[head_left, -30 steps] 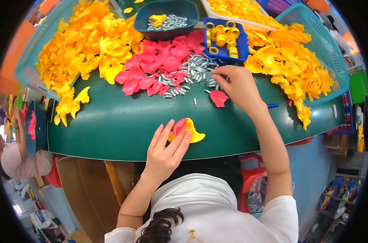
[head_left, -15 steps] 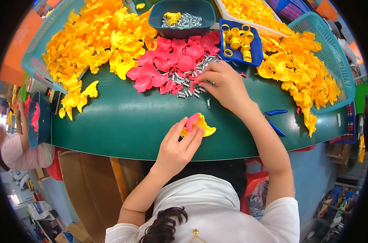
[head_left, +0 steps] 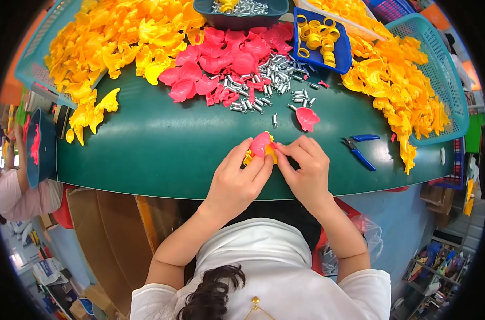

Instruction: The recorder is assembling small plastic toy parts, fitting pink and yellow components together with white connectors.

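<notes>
Near the table's front edge, my left hand (head_left: 237, 176) is closed around a yellow plastic part (head_left: 248, 157) with a curved pink plastic shell (head_left: 261, 144) on it. Close against its right side is my right hand (head_left: 307, 166), thumb and forefinger pinching a small pink plastic piece (head_left: 275, 145), mostly hidden by the fingertips. Beyond the hands lie metal springs (head_left: 280, 72) in a loose heap, mixed with small pink pieces. One spring (head_left: 275, 120) and a single pink shell (head_left: 307, 119) sit apart, nearer to me.
Pink shells (head_left: 215, 63) are heaped behind, with yellow part piles (head_left: 127, 42) at left and right. A blue tray (head_left: 345, 65) holds yellow rings; a dark bin (head_left: 242, 20) holds screws or springs. Blue-handled cutters (head_left: 360, 152) lie right. Another person's arm (head_left: 21, 165) shows far left.
My right hand has come back from the spring heap to the part in my left hand, carrying a small pink piece. The lone pink shell, previously hidden by my arm, now shows.
</notes>
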`<action>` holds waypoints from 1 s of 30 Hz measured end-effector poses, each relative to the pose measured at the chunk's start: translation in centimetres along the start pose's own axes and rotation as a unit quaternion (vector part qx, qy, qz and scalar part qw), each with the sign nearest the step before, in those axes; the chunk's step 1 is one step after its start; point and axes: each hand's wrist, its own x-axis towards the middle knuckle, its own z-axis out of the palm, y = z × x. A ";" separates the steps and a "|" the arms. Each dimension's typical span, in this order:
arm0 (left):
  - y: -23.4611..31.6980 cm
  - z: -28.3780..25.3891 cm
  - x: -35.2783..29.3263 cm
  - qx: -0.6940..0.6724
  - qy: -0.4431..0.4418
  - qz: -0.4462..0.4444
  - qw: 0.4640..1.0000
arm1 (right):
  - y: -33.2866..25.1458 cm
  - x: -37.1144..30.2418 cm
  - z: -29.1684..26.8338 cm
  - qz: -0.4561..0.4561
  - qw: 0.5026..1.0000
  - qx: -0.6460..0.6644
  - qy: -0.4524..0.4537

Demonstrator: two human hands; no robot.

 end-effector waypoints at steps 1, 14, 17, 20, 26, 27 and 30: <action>0.0 0.0 0.0 0.005 -0.003 0.000 1.000 | 0.0 -0.1 0.1 -0.001 1.000 -0.010 0.011; -0.2 -0.1 0.3 0.007 -0.006 0.008 1.000 | -1.6 0.4 -1.1 -0.020 0.994 -0.096 -0.048; -0.4 -0.3 0.2 0.007 -0.014 0.004 1.000 | -0.8 0.3 -2.1 -0.054 0.990 -0.114 -0.066; -0.2 -0.7 -0.1 -0.001 -0.019 -0.015 1.000 | 0.7 2.3 -2.3 0.003 0.994 -0.037 -0.106; 0.1 -1.5 -1.3 0.001 -0.018 -0.028 0.999 | 1.1 4.8 0.7 -0.075 0.968 -0.233 -0.046; -0.1 -1.6 -1.4 0.003 -0.018 -0.031 0.999 | 1.2 4.7 0.4 -0.082 0.973 -0.212 -0.047; -0.7 -1.9 -2.1 -0.040 -0.026 -0.046 0.998 | 0.3 3.8 -1.4 0.079 0.981 0.094 -0.150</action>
